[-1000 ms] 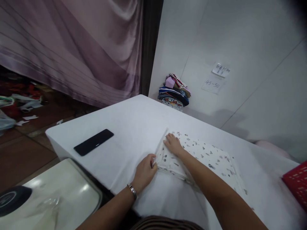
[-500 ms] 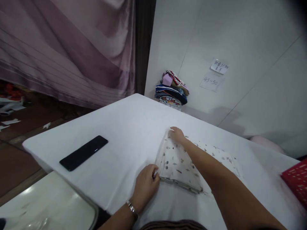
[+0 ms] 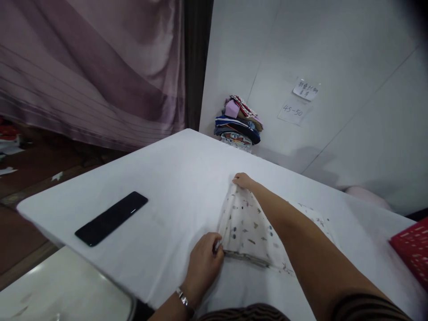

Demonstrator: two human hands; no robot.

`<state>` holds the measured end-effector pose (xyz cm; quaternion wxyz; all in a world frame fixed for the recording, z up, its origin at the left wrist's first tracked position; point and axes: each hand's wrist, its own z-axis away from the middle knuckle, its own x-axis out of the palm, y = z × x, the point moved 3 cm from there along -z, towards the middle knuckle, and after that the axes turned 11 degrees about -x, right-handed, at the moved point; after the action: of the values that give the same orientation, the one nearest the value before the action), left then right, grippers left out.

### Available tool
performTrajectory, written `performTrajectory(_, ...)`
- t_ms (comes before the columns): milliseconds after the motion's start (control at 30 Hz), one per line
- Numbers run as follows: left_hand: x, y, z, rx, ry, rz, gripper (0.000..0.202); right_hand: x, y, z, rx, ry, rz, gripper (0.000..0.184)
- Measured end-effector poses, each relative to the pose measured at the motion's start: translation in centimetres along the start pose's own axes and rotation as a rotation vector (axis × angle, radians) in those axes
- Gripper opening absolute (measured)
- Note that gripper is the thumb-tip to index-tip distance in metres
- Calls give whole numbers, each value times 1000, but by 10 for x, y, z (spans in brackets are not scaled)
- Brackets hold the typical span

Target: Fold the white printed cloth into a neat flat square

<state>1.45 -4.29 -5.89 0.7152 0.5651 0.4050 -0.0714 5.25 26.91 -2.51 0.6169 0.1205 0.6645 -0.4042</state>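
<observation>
Two corners of a white printed cloth (image 3: 245, 227) are held at the counter (image 3: 174, 174) — the nearer one clamped in the left hand (image 3: 204, 259), the farther one gathered to a point and clamped in the right hand (image 3: 243, 180). The cloth is spread between the hands and rightward, partly hidden by the right arm (image 3: 301, 232). A black phone (image 3: 112, 218) is laid left of the left hand — a stack of folded fabrics (image 3: 238, 124) is seen beyond the right hand.

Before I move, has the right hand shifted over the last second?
Yes. Judged against the far edge of the table, the right hand, pinching the printed cloth, now appears closer to that edge; whether it also rose, I can't tell.
</observation>
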Motion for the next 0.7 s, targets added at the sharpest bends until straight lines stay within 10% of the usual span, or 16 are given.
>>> performTrajectory(567, -1, 3, -1, 24, 0, -122, 14, 27, -10, 25, -134, 299, 33, 46)
performTrajectory(700, -2, 4, -1, 23, -22, -133, 16, 49, -27, 56, -154, 163, 154, 63)
